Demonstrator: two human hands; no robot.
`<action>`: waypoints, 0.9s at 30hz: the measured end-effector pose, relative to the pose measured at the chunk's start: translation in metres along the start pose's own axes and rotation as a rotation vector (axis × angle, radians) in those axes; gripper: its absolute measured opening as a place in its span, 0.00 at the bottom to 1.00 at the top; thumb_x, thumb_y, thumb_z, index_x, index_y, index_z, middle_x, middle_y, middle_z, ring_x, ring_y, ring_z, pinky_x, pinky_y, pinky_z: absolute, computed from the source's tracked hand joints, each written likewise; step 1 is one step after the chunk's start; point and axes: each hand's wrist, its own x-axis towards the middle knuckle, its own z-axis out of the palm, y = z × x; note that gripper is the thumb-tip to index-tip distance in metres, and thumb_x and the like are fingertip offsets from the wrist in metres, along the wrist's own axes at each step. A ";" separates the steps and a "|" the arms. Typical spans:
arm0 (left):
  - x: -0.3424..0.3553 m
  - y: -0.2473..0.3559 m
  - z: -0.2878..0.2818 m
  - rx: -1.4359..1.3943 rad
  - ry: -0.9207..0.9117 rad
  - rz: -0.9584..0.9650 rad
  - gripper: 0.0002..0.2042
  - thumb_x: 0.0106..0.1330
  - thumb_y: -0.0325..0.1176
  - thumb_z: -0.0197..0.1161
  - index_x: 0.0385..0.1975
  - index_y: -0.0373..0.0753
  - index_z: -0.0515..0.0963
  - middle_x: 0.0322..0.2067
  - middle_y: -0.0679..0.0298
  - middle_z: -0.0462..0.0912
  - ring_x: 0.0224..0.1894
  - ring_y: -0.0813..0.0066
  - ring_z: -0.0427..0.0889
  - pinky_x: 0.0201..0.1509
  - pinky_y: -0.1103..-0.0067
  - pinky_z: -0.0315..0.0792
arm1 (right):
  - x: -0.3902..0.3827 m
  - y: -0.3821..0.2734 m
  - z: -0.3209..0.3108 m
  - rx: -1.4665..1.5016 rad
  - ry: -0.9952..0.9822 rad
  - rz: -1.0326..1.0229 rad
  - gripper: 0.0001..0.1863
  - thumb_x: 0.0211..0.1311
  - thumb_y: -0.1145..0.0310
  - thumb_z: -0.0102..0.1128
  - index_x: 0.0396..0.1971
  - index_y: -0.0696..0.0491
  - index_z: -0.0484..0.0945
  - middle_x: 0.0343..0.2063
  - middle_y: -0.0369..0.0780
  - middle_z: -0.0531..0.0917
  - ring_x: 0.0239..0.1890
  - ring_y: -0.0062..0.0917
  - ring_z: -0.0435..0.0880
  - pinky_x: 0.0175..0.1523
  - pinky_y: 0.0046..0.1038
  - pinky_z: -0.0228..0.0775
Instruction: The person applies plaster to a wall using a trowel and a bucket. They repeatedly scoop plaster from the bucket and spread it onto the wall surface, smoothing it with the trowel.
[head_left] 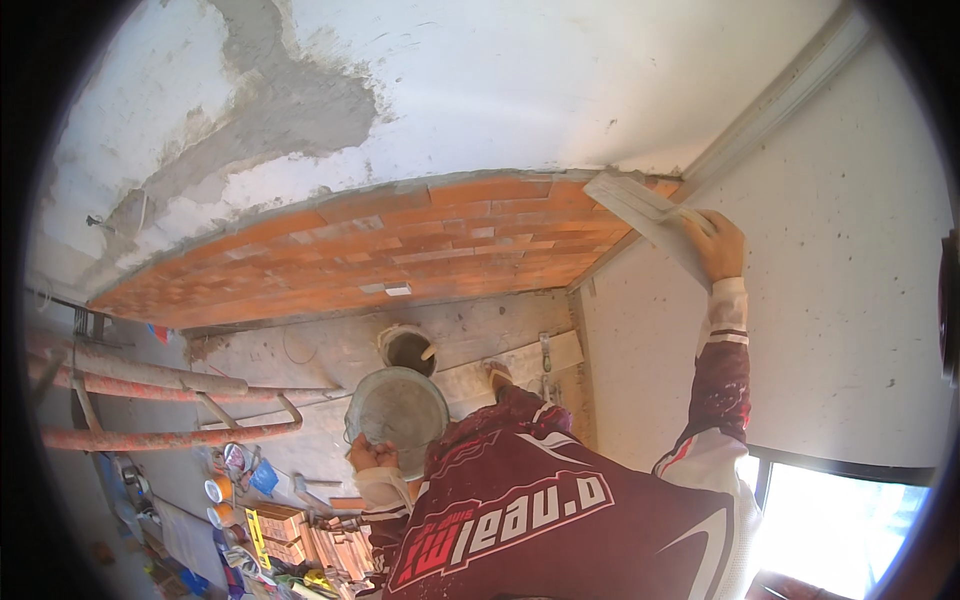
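Observation:
My right hand (715, 245) is raised at the upper right, its fingers wrapped around a long, pale grey plastering float (645, 212). The float's far end lies against the top edge of the orange brick facing (430, 235), near the corner where two walls meet. Low in front of my body, my left hand (372, 455) is closed at the near left rim of a round grey bucket (400, 405). Greyish material coats the bucket's inside. Behind it, a second bucket (408, 350) stands on the floor with a light handle sticking out.
Red and grey scaffold tubes (170, 400) reach in from the left. Stacked bricks (300, 540), a yellow spirit level (258, 540) and orange tubs (218, 490) crowd the lower left. A plain pale wall (800, 280) bounds the right side, with a bright window (830, 530) below.

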 end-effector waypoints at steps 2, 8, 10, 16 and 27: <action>0.002 0.001 -0.003 0.009 0.002 -0.005 0.08 0.59 0.35 0.55 0.37 0.46 0.68 0.29 0.66 0.73 0.19 0.77 0.64 0.26 0.76 0.68 | 0.005 -0.019 0.001 0.014 -0.076 -0.003 0.19 0.50 0.56 0.62 0.34 0.57 0.81 0.30 0.45 0.83 0.32 0.30 0.82 0.40 0.28 0.71; 0.015 0.000 -0.017 0.004 0.052 0.037 0.15 0.62 0.42 0.50 0.45 0.41 0.68 0.41 0.60 0.75 0.32 0.67 0.73 0.30 0.74 0.69 | 0.029 -0.047 0.023 0.100 -0.182 -0.057 0.20 0.50 0.56 0.61 0.31 0.59 0.81 0.26 0.45 0.82 0.30 0.30 0.80 0.39 0.27 0.69; 0.016 0.000 -0.020 0.001 0.065 0.056 0.15 0.62 0.41 0.50 0.44 0.41 0.68 0.40 0.60 0.75 0.31 0.68 0.73 0.30 0.74 0.69 | 0.044 -0.045 0.032 0.093 -0.242 -0.010 0.21 0.50 0.55 0.60 0.30 0.60 0.81 0.23 0.44 0.81 0.28 0.29 0.78 0.37 0.26 0.68; 0.017 0.004 -0.027 -0.002 0.068 0.077 0.14 0.63 0.41 0.49 0.44 0.42 0.68 0.40 0.61 0.75 0.30 0.70 0.73 0.29 0.74 0.70 | 0.068 -0.050 0.036 0.232 -0.406 0.121 0.23 0.53 0.54 0.58 0.26 0.64 0.80 0.18 0.41 0.77 0.22 0.23 0.73 0.30 0.24 0.64; 0.025 0.005 -0.039 0.004 0.124 0.102 0.17 0.63 0.42 0.49 0.47 0.39 0.66 0.44 0.54 0.72 0.38 0.61 0.73 0.32 0.73 0.71 | 0.034 -0.047 0.014 0.180 -0.190 0.115 0.24 0.54 0.52 0.57 0.27 0.64 0.80 0.20 0.43 0.79 0.24 0.25 0.75 0.33 0.28 0.65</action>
